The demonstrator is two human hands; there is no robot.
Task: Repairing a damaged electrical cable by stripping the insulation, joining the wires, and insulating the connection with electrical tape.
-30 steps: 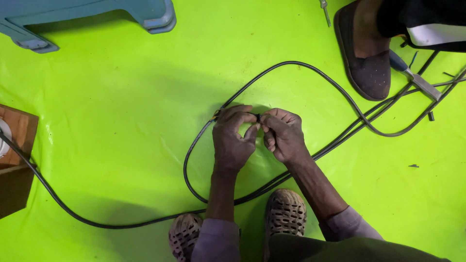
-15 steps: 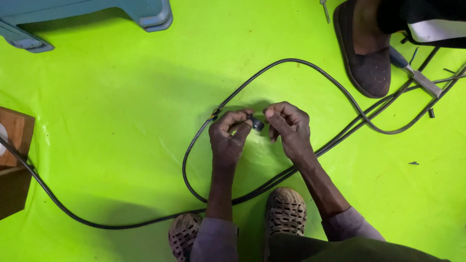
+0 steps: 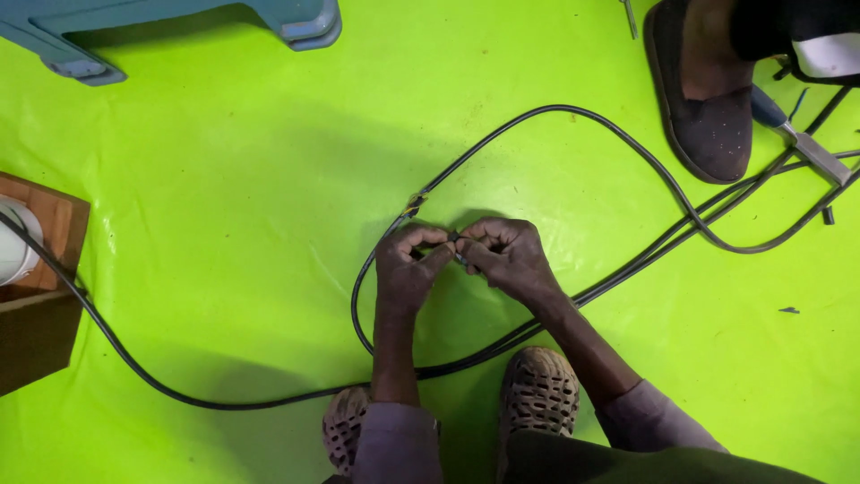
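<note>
Both of my hands meet over a bright green floor sheet. My left hand (image 3: pixel 408 269) and my right hand (image 3: pixel 506 255) pinch a small dark piece between their fingertips, at the end of a black cable (image 3: pixel 555 110). That cable loops away from my hands to the upper right and curls back under my wrists. A short taped spot on the cable (image 3: pixel 414 207) lies just above my left hand. What exactly sits between my fingers is too small to make out.
My two brown perforated shoes (image 3: pixel 537 390) rest below my hands. Another person's dark shoe (image 3: pixel 708 108) stands at the top right beside a metal tool (image 3: pixel 811 143). A blue plastic stool (image 3: pixel 296 22) is at the top left, a wooden box (image 3: pixel 36 296) at the left edge.
My hands were pressed together, drew slightly apart half a second ago, and now have closed in again on the cable end. The cable loop has barely shifted.
</note>
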